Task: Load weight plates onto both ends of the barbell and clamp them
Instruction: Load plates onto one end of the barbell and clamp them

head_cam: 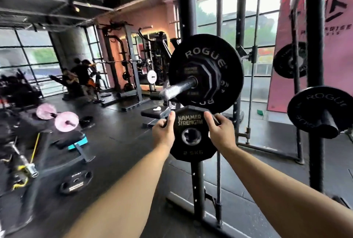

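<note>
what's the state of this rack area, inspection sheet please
surface: dark floor
job's things: barbell sleeve carries a Rogue plate and a small plate; 2.5 kg plate held below it; no clamp seen
clutter: loose plate on floor, pink dumbbell at left
grippers: left hand and right hand grip the 2.5 kg plate's upper edges
cables: thin vertical line by the rack upright, cable or rod unclear
surroundings: stored plate on a peg at right, people far left

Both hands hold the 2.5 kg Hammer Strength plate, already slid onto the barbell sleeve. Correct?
No. The head view shows the left hand and right hand holding the 2.5 kg Hammer Strength plate below the barbell sleeve, not on it; the sleeve's end is bare.
</note>
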